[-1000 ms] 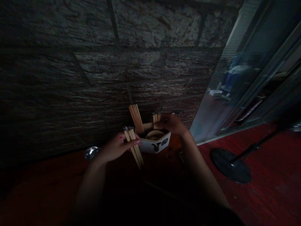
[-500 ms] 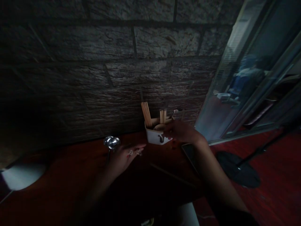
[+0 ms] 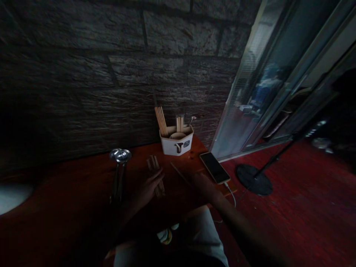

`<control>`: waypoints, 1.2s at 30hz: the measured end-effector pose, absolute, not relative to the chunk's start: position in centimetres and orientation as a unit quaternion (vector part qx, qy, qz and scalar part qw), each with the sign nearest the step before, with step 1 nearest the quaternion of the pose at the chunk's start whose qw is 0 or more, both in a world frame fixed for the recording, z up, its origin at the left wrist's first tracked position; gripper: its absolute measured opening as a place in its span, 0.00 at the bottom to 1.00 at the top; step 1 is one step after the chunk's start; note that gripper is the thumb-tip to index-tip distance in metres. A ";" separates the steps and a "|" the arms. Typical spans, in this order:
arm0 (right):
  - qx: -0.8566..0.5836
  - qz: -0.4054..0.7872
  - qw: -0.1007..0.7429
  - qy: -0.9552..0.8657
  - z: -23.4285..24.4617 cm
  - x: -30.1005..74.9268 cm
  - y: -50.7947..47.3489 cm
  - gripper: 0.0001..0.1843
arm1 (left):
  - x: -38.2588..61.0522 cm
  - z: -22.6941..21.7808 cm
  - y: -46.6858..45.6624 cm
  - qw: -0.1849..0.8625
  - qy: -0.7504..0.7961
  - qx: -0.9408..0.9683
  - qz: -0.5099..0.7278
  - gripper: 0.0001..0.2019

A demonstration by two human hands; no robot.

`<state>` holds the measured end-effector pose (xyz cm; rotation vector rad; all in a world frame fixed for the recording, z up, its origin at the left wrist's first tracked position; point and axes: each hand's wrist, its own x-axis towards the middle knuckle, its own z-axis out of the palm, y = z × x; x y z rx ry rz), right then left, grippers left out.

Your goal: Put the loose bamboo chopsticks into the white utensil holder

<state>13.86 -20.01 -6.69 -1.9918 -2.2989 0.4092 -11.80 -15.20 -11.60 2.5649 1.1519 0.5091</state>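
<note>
My left hand (image 3: pixel 150 185) rests low over the dark wooden table, its fingers closed across a small blurred bundle of pale sticks (image 3: pixel 152 164). My right hand (image 3: pixel 202 184) is low at the table's right side. One thin stick (image 3: pixel 178 171) runs from the table's middle to the right hand's fingers, which are too dark to show whether they grip it. Beyond both hands, against the wall, a white caddy (image 3: pixel 169 146) holds chopsticks (image 3: pixel 161 122) at its left and shorter sticks (image 3: pixel 180 125) in a clear holder. A brown round rim (image 3: pixel 178 136) shows inside it.
Two shiny metal ladles or large spoons (image 3: pixel 122 156) lie left of my left hand. A phone (image 3: pixel 214 168) with a white cable (image 3: pixel 232 194) lies at the right edge. A stand's round black base (image 3: pixel 253 180) is on the red floor. Stone wall (image 3: pixel 139 74) closes off the back.
My right hand has come away from the caddy, back toward me. My left hand is lower, and the bundle of sticks now shows at its fingers. The thin stick lies at a different angle.
</note>
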 end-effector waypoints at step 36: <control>-0.614 0.102 0.332 -0.709 7.8 16.9 -4.7 0.12 | -0.3 3.7 -0.3 0.366 0.445 0.655 0.490 0.20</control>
